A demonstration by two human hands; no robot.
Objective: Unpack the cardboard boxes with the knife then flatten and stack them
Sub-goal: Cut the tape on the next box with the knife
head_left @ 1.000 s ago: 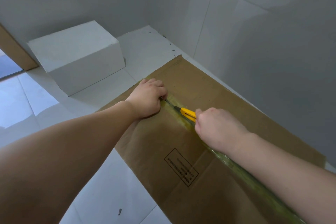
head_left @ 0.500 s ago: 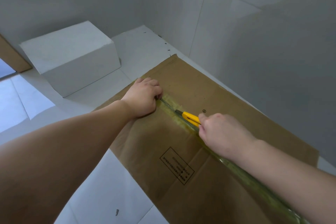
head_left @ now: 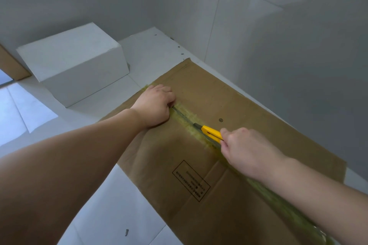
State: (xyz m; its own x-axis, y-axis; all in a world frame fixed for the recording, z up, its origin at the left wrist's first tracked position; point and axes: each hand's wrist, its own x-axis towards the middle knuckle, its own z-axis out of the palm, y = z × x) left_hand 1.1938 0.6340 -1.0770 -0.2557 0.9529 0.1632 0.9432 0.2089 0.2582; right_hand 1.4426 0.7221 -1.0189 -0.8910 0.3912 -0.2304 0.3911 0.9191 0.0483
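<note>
The brown cardboard box (head_left: 209, 165) lies on the white floor (head_left: 111, 205) beside the right wall. The left hand (head_left: 154, 104), fingers curled, presses it at the taped seam (head_left: 185, 117). Nearer, the right hand (head_left: 245, 149) grips the yellow knife (head_left: 211, 132), blade lying along that seam.

One flat brown cardboard box (head_left: 229, 165), one white rectangular box (head_left: 75, 65), one yellow-handled utility knife (head_left: 209, 132), two bare hands.

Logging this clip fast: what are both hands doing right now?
Left hand: fingers curled, pressing down on the brown cardboard box beside the taped seam; holds nothing.
Right hand: grips the yellow utility knife.
</note>
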